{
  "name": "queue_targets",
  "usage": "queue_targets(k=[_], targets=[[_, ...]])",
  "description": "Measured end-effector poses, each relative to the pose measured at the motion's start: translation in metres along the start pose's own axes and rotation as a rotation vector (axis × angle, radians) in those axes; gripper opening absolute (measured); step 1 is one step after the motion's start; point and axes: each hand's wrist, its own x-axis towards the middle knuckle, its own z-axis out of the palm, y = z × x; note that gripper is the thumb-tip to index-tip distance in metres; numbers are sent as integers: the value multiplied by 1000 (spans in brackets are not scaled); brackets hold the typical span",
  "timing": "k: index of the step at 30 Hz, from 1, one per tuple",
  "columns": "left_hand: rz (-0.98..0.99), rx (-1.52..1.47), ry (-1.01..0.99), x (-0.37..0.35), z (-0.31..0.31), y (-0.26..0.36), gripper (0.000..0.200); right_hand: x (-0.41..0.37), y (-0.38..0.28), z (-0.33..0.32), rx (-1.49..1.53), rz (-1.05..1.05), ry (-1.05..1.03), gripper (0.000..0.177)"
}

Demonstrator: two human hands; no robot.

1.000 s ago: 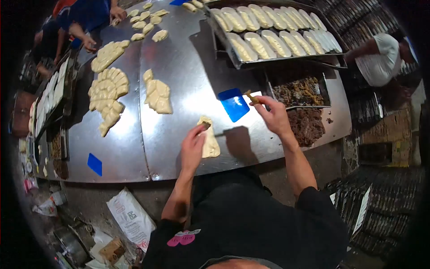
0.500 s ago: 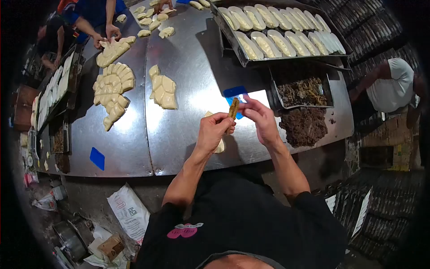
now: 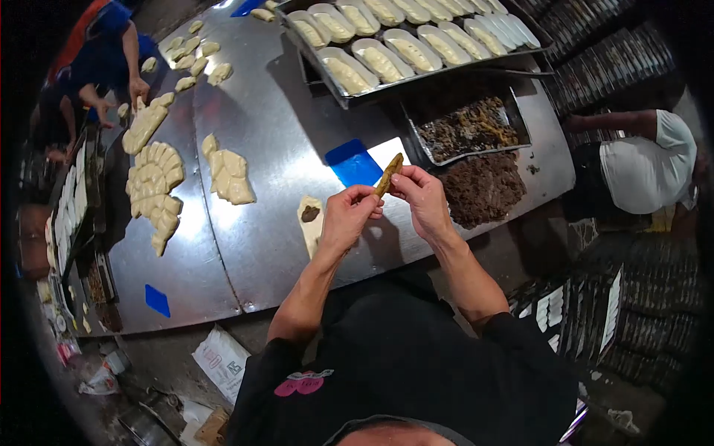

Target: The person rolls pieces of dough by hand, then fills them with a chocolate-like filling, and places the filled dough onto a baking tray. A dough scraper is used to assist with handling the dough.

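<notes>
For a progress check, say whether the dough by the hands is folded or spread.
Spread: dough lies flat on the table, dark filling exposed on top.

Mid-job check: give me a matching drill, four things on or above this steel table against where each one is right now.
1. brown strip
2. blue scraper
3. dough piece
4. dark filling heap

A. flat on the table, beyond the raised strip
B. near the table edge, right of the right hand
C. pinched between right hand and left hand
D. on the table, left of the left hand, dark dab on top

Pairs: 1-C, 2-A, 3-D, 4-B
</notes>
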Motion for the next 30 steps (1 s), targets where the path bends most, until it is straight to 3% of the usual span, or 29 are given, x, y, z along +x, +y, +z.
queue_targets(k=[7, 10, 11, 12, 15, 18, 20, 22, 26, 27, 28, 30], targets=[[19, 31, -16, 43, 45, -10, 17, 6, -12, -39, -103, -123, 69, 17], [25, 42, -43, 67, 66, -12, 17, 10, -17, -54, -421, -372, 175, 16], [4, 50, -85, 76, 72, -13, 16, 10, -25, -59, -630, -566, 181, 17], [-18, 58, -126, 82, 78, -13, 14, 14, -24, -67, -651, -591, 202, 18], [-352, -255, -320, 93, 93, -2, 9, 18, -31, -95, -802, -773, 191, 17], [-483, -411, -409, 104, 108, 2, 9, 18, -32, -112, -9, -291, 175, 14], [-509, -488, -416, 110, 122, 0, 9, 25, -36, -114, 418, -287, 154, 13], [-337, -517, -352, 113, 138, -4, 10, 27, -49, -117, 445, -272, 150, 13], [-249, -686, -244, 123, 167, -6, 9, 42, -61, -129, 596, -263, 114, 14], [-256, -760, -185, 129, 169, -10, 10, 55, -55, -132, 561, -315, 255, 17], [-253, -764, -179, 136, 167, -12, 10, 67, -55, -150, 597, -381, 261, 14], [-85, -504, -10, 154, 155, -14, 9, 79, -85, -168, 471, -381, 355, 8]])
